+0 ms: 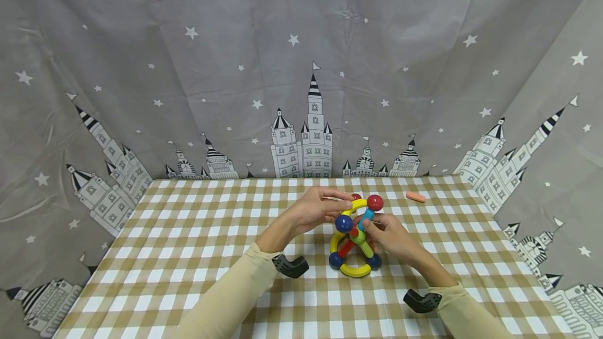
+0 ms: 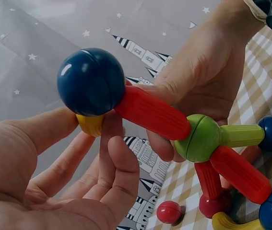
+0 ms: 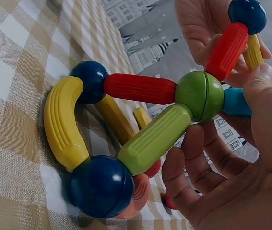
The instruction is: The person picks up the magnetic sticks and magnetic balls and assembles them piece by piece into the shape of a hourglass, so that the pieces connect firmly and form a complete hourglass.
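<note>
A magnetic ball-and-stick model stands on the table, built round a green ball (image 3: pixel 199 97). Its base has a yellow curved stick (image 1: pixel 355 271) between two dark blue balls. From the green ball, a red stick (image 2: pixel 152 112) rises to an upper dark blue ball (image 2: pixel 91 81). My left hand (image 1: pixel 315 207) pinches the upper yellow curved stick (image 1: pixel 359 204) beside that ball. With thumb and fingers my right hand (image 1: pixel 391 237) holds the light blue stick (image 1: pixel 365 218), which leads up to a red ball (image 1: pixel 375 202). Part of the light blue stick is hidden by the right hand.
A loose orange stick (image 1: pixel 415 196) lies at the back right of the checked tablecloth (image 1: pixel 198 255). In the left wrist view a separate red ball (image 2: pixel 169 212) rests on the cloth near the base. A grey curtain (image 1: pixel 226 67) hangs behind the table.
</note>
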A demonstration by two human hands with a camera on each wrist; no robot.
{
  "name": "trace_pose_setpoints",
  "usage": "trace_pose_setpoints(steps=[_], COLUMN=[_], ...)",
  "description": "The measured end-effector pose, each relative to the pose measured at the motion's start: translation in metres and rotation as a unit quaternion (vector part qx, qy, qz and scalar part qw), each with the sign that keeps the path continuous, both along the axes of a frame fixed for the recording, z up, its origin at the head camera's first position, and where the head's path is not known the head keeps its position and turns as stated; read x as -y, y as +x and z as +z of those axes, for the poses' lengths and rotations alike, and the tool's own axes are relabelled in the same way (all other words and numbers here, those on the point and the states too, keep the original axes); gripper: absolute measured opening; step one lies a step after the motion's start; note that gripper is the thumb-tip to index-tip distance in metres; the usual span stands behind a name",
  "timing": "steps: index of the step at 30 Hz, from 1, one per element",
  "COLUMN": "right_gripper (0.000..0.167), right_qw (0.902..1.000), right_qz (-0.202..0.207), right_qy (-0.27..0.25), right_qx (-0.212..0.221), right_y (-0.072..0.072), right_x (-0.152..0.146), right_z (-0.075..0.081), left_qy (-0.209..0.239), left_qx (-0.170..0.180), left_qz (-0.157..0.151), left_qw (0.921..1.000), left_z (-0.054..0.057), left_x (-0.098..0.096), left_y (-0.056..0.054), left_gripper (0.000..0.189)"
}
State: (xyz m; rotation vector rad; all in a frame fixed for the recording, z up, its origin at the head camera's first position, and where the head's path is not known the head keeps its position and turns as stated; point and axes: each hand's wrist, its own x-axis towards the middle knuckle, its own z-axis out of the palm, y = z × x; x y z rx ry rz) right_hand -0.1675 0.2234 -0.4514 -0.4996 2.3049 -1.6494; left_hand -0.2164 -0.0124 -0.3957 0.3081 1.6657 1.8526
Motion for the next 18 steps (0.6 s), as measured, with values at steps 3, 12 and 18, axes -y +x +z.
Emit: trace_pose_setpoints(steps=[3,12,18], right_gripper=[0.041,0.039,0.033], right_qw=[1.0,0.9997,0.999], right_qz=[0.0,-0.005,-0.008], right_qy=[0.005,0.022,0.042], right_qx=[0.0,-0.003,-0.011], right_y=[-0.0001,0.0014,0.0044], right_x=[0.0004,-0.002,-0.0054], right_z=[0.0006,0.0009,-0.0019], left_qy=[0.009,0.032,0.038], left_qx=[0.009,0.023,0.039], left_qz=[-0.003,0.009,0.034], left_qw=[0.9999,0.9992,0.998], left_z=[-0.0004,-0.0026,-0.0059], left_x=[0.0022,0.0042,0.0047], left_y=[0.0007,0.003,0.0072], left_gripper=[0.03,0.034,0.034])
